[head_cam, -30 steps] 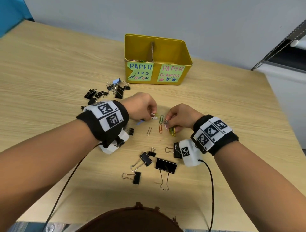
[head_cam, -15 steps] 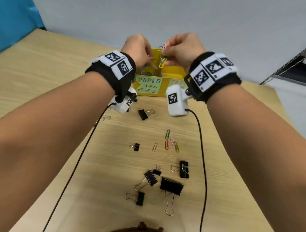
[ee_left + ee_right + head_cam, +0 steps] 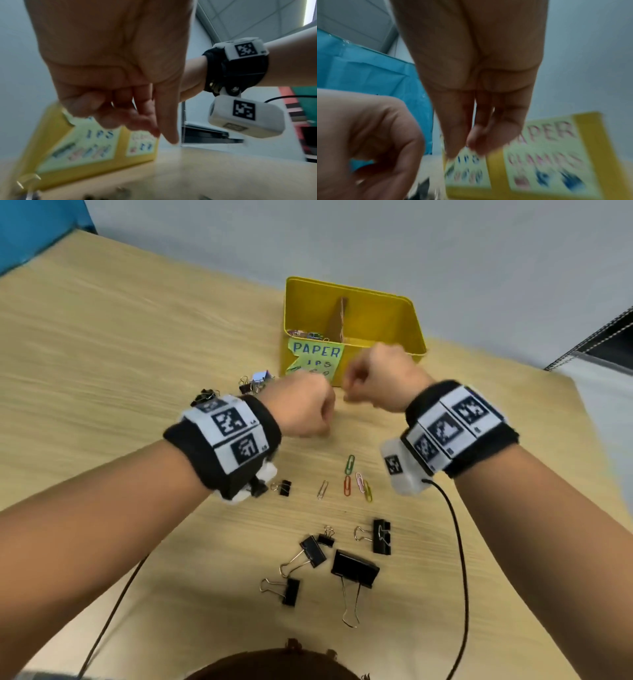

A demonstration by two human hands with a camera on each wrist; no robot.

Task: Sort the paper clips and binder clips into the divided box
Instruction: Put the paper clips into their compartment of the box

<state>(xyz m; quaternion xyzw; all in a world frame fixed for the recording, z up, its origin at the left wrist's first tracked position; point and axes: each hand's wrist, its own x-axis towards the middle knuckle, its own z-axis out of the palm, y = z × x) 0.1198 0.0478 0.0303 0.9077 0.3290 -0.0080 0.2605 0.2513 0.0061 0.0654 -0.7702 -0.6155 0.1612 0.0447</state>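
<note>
Just before the yellow box [image 3: 352, 302], both hands [image 3: 301, 405] [image 3: 380, 378] hang loosely curled, grasping nothing, so gathering the loose paper clips [image 3: 349, 474] likely comes next.

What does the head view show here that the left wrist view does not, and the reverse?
Only the head view shows the loose paper clips and black binder clips on the table, plus paper clips already in the box's left compartment. Only the left wrist view shows the left hand from the palm side, fingers loosely curled and nothing visible in them. Both show the yellow box and the right wrist's marker band.
</note>
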